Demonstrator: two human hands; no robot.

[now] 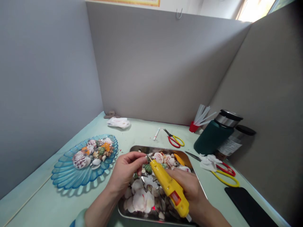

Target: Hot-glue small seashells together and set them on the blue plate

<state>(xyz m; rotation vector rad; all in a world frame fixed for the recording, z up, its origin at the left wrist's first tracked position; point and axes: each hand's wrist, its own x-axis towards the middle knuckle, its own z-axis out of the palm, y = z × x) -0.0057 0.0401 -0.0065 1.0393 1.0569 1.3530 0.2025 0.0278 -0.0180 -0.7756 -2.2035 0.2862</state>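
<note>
As we looked from left to right, the blue plate [68, 176] came first, bearing shells [80, 160] well apart from the work. Next we saw the left hand [127, 168] over the metal tray [187, 157], thumb and forefinger pinched together; what, if anything, lay between them was too small to tell. The nozzle [149, 157] pointed at those fingertips, very close; contact unclear. The yellow glue gun [167, 183] slanted above the tray, the right hand [189, 184] closed on its body. In our judgement, good work here called for skin clear of a likely hot tip, a steady left wrist, a small, slow dab, and a clean draw-off so no strings fell into the tray.
</note>
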